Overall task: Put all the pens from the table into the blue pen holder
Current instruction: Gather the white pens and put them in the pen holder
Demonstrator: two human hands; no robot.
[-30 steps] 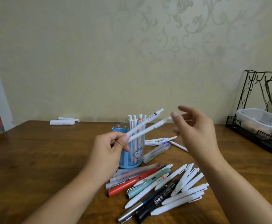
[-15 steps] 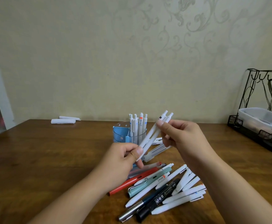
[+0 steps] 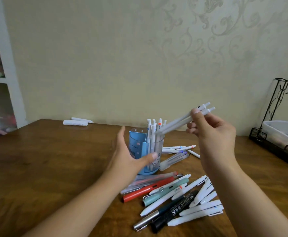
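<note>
Two white pens (image 3: 182, 123), light, stiff and slick, pinched near their clicker ends by right hand (image 3: 213, 132); left hand (image 3: 127, 156) spread, steadying the blue pen holder (image 3: 140, 147)

Hands: two, left hand (image 3: 127, 158) and right hand (image 3: 213, 132)
Held white pens (image 3: 182, 122): two
Pen holder (image 3: 138, 147): one
Red pen (image 3: 146, 190): one
Paper rolls (image 3: 75, 122): two

L hand (image 3: 127, 158) let go of the two white pens (image 3: 179, 123), now open by blue pen holder (image 3: 138, 147); R hand (image 3: 213, 132) alone pinches them, tips at holder rim.
</note>
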